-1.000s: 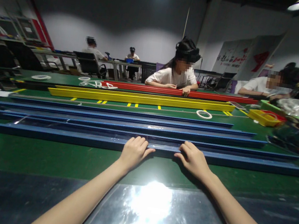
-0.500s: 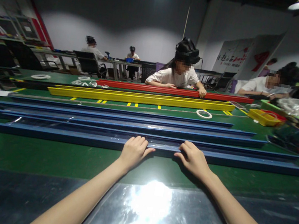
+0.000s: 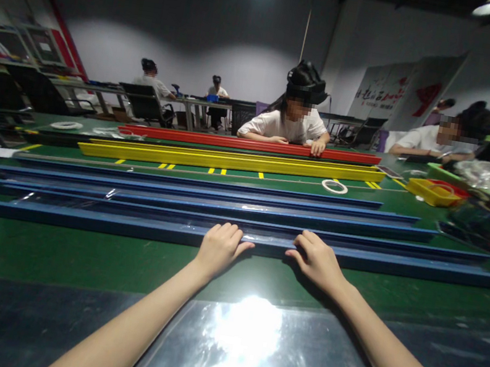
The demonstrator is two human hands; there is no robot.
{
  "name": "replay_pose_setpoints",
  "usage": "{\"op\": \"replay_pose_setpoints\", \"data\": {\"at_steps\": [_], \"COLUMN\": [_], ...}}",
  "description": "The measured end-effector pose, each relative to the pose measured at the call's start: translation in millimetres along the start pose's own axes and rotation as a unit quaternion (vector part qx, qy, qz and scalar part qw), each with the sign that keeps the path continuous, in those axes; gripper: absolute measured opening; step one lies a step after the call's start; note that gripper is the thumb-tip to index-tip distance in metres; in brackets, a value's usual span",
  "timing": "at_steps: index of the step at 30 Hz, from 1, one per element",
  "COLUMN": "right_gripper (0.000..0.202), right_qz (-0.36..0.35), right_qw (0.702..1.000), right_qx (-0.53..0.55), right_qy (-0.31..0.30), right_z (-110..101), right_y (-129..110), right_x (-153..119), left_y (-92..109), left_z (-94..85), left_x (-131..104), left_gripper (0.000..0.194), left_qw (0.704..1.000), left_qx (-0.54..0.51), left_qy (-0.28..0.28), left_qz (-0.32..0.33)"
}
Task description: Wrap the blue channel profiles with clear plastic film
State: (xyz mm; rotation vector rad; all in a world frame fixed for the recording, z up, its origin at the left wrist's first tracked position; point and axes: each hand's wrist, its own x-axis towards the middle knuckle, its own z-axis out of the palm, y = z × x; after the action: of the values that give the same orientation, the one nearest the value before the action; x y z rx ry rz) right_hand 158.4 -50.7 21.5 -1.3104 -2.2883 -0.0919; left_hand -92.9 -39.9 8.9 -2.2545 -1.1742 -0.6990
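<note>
The nearest of several long blue channel strips (image 3: 101,225) lies across the table in front of me. My left hand (image 3: 220,248) is closed over its near edge, left of the middle, with the fingers inside the channel and the thumb pointing right. A short way to the right, my right hand (image 3: 319,262) grips the same edge, its fingers curled over and its thumb on the near side. Clear film shows inside this strip between my hands. Further blue strips (image 3: 341,226) lie just behind it, roughly parallel.
A clear plastic sheet (image 3: 181,342) lies under my forearms, with a bright reflection on it. Beyond the blue strips are a yellow strip (image 3: 230,161), a white ring (image 3: 334,187) and a red strip (image 3: 251,144) under a co-worker's hand (image 3: 318,148). A yellow tray (image 3: 429,192) stands at right.
The red strip across the table has slid to the left, and the co-worker's hand on it has moved left too. My hands and the blue strips have stayed in place.
</note>
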Motion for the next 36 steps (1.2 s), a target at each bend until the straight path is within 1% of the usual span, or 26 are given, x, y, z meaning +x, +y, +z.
{"op": "replay_pose_setpoints", "data": {"at_steps": [6,18,36], "right_gripper": [0.016,0.019,0.020], "right_qz": [0.000,0.004,0.004], "right_qw": [1.000,1.000,1.000], "right_qx": [-0.003,-0.006,-0.007], "right_qy": [0.003,-0.005,-0.004], "right_z": [-0.1,0.1,0.3], "right_y": [0.3,0.0,-0.3], "right_x": [-0.1,0.2,0.4], "left_y": [0.5,-0.5,-0.6], "left_z": [-0.1,1.0,1.6], "left_x": [0.9,0.7,0.6], "left_gripper": [0.040,0.040,0.042], "left_qw": [1.000,1.000,1.000], "left_qx": [0.009,0.027,0.029], "left_qy": [-0.005,0.006,0.003], "left_qz": [0.003,0.011,0.011]}}
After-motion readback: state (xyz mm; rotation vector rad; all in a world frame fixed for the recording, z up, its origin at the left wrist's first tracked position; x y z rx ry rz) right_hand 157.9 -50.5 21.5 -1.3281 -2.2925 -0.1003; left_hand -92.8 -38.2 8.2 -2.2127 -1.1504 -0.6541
